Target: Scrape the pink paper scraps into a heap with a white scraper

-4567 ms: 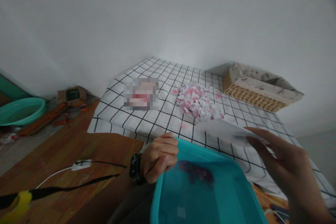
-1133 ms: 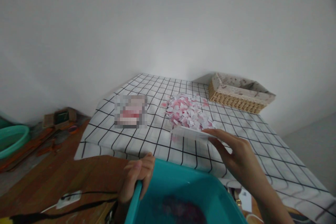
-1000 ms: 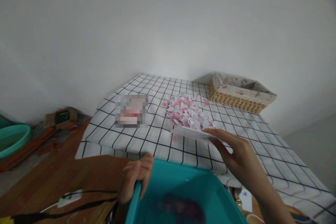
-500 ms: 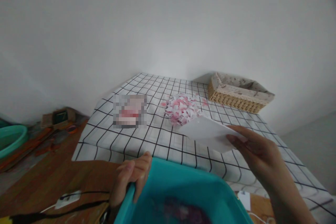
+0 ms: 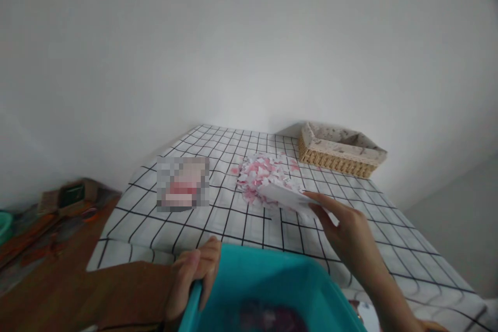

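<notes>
My left hand (image 5: 197, 270) is wrapped over the left rim of a teal plastic basin (image 5: 268, 257) at the table's front edge. Something dark reddish (image 5: 272, 316) lies blurred at the bottom of the basin. Between thumb and fingers, my right hand (image 5: 342, 220) pinches a white sheet of card (image 5: 286, 197), tilted with its far edge at a heap of pink and white paper scraps (image 5: 259, 171). The card hides part of the heap. Whether it touches the scraps I cannot tell.
A lined wicker basket (image 5: 338, 158) stands at the back right of the table with its black-and-white checked cloth (image 5: 229, 223). A blurred-out pinkish item (image 5: 182, 184) lies on the left. On the floor at far left are a cardboard box (image 5: 73, 197) and a green tub (image 5: 4, 225).
My right hand has moved the card left and away from me, up to the paper scraps. The left hand keeps its hold on the basin rim. The view has shifted slightly.
</notes>
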### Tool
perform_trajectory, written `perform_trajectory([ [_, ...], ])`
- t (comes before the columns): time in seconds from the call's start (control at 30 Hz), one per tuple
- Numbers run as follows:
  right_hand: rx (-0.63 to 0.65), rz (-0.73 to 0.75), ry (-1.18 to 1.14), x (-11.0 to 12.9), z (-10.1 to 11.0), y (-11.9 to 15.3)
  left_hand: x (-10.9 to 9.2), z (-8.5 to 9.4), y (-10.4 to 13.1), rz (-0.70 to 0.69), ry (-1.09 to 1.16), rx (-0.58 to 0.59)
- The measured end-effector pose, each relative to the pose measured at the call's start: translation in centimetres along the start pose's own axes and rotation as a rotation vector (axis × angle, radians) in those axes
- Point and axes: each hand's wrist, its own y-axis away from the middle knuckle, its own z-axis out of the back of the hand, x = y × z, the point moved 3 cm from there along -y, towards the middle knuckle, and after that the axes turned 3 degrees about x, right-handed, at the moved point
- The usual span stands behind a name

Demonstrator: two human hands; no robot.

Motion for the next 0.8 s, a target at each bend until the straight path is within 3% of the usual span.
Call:
perform_trajectory([
  [0.17,-0.014,0.021,-0.067,0.5,0.0,-0.4,0.7,0.3,0.4,0.056,-0.018,-0.015],
  [0.37,0.133,0.114,-0.12,1.2,-1.1,-0.6,0.6,0.1,0.3,0.07,-0.044,0.009],
  [0.53,0.233,0.143,-0.136,1.5,-0.3,-0.4,0.7,0.2,0.2,0.014,-0.035,-0.021],
  [0.67,0.205,0.125,-0.119,1.4,0.7,-0.6,0.7,0.4,0.3,-0.009,-0.055,0.018],
  [0.8,0.177,0.139,-0.101,1.9,-0.1,-1.4,0.6,0.4,0.2,-0.009,-0.067,0.041],
])
